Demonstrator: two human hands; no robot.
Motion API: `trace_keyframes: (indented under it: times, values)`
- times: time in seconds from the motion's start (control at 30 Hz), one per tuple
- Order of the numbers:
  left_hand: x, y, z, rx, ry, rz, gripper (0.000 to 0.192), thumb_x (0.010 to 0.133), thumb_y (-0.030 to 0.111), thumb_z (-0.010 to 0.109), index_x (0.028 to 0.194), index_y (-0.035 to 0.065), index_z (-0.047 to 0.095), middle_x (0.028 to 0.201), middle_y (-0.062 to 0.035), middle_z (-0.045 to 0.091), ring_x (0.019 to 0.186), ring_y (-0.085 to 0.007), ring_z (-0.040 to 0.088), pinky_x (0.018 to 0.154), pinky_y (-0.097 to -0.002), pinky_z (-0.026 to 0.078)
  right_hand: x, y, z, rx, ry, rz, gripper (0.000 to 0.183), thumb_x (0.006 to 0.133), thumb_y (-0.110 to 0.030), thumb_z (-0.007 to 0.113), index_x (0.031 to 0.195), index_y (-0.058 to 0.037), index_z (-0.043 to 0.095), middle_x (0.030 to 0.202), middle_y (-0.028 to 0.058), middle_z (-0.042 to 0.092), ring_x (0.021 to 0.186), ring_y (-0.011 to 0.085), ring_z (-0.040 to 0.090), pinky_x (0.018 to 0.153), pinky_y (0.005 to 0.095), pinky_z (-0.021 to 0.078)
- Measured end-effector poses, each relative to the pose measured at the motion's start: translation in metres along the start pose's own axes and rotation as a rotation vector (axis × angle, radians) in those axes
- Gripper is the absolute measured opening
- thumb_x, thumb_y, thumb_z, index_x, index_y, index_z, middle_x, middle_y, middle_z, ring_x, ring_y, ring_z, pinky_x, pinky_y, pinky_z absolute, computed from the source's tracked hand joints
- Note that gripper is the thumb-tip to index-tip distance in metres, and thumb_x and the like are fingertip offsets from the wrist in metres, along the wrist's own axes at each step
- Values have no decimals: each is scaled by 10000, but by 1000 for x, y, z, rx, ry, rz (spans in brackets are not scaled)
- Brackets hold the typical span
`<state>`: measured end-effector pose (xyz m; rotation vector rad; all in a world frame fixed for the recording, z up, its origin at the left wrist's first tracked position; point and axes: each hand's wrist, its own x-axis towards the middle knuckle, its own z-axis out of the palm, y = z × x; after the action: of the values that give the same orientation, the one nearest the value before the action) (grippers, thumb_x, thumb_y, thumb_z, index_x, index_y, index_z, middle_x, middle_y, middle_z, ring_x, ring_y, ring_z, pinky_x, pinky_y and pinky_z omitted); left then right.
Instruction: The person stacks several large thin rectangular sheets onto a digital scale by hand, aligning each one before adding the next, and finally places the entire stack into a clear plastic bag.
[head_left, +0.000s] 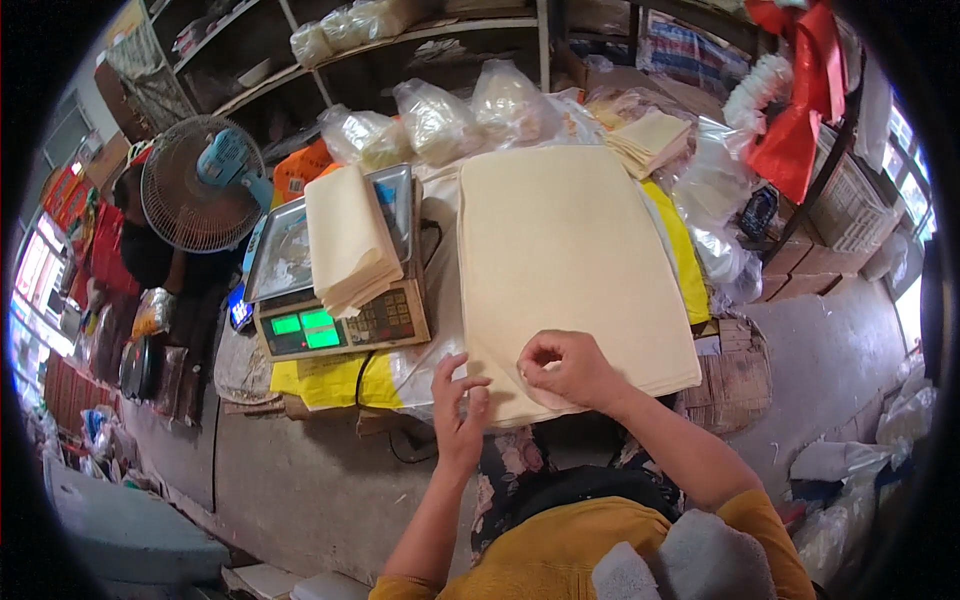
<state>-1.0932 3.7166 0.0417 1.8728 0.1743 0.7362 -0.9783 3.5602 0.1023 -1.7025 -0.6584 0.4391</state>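
A large stack of thin cream sheets (562, 247) lies flat before me. My right hand (566, 367) is over its near edge, thumb and fingertips pinched together on what looks like a sheet's edge or corner; the fingers partly hide it. My left hand (459, 409) is at the stack's near left corner, fingers apart, holding nothing. To the left, a folded bundle of the same cream sheets (349, 236) rests on the metal pan of a digital scale (341, 319) with a lit green display.
Filled clear plastic bags (439, 120) stand behind the stack. More folded cream sheets (651, 139) lie at the back right. A fan (202, 184) stands left of the scale. A black cable (363, 379) hangs over the near edge by yellow sacking (315, 381).
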Motion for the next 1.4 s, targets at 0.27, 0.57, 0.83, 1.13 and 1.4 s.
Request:
trace_keyframes:
  times: [0.27, 0.57, 0.83, 1.13, 1.4]
  values:
    - [7, 8, -4, 95, -91, 79, 150, 768, 81, 683, 789, 40, 541, 1315, -147, 439, 1300, -378, 300, 1055, -454, 248, 0, 3, 15, -227, -85, -308, 86, 788, -77, 611, 827, -9, 577, 749, 105, 617, 673, 184, 617, 609, 285, 485]
    - [-1, 10, 2, 397, 47, 100, 419, 676, 78, 728, 1034, 28, 515, 1300, -214, 366, 1283, -403, 295, 1044, -473, 254, 3, 21, -9, 24, 29, 42, 118, 837, -96, 616, 901, 0, 590, 746, 29, 589, 691, 102, 578, 603, 249, 462]
    - [27, 25, 14, 660, -134, 194, 656, 726, 95, 663, 1329, 66, 406, 1415, -246, 260, 1321, -407, 252, 1058, -548, 207, 31, -21, -99, -467, 603, -73, 216, 827, -149, 638, 722, -23, 499, 637, 21, 438, 588, 109, 433, 546, 284, 390]
    - [81, -76, 98, 252, -655, 159, 500, 849, 255, 584, 1284, 48, 453, 1338, -175, 429, 1216, -317, 411, 1027, -366, 327, -27, 2, -46, -710, 130, -287, 569, 782, -159, 575, 1313, -28, 417, 1234, 201, 518, 1084, 344, 530, 909, 419, 428]
    - [82, 18, 108, 854, -437, 235, 842, 859, 548, 472, 1411, -37, 223, 1460, -297, 170, 1365, -478, 75, 1097, -564, 61, 79, -51, -180, -930, 434, -234, 352, 905, -311, 463, 960, 0, 616, 887, 242, 617, 858, 377, 598, 764, 430, 476]
